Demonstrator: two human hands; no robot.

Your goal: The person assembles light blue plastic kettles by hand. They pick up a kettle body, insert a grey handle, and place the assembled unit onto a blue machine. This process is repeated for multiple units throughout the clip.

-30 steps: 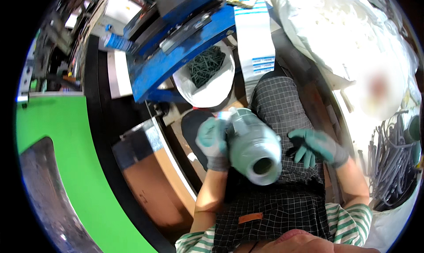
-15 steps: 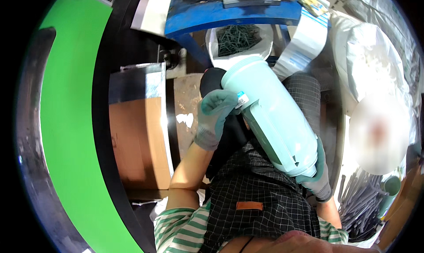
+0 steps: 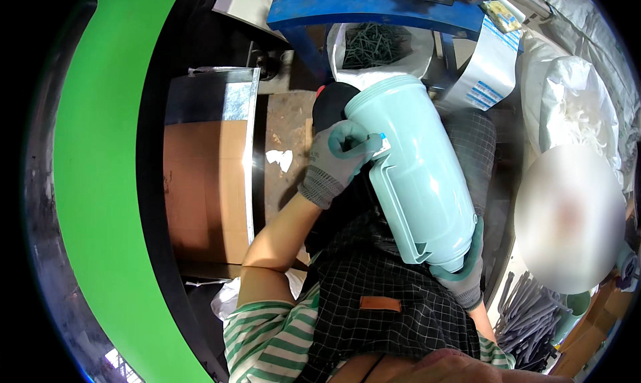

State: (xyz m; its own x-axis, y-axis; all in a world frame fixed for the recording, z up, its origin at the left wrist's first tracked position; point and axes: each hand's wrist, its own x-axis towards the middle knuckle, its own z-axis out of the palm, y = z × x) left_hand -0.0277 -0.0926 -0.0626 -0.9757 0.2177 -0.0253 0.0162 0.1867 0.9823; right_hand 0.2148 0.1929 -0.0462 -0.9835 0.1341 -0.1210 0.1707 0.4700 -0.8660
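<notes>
Concrete floor [image 3: 288,119]: white paper scrap [image 3: 279,159], brown cardboard sheet [image 3: 203,189].

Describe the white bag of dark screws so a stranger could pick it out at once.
Start at the blue metal bench along the top of the view. Directly below it, beyond the top end of the pale green plastic flask shell, sits the open white plastic bag. Unlike the larger white sacks on the right, it holds dark screws.

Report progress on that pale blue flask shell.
Done: the shell is off the floor, tilted across the lap. In hand: the left hand presses a small tag at the handle's top; the right hand cups the base. Left: the mouth stays open, no lid in sight.
</notes>
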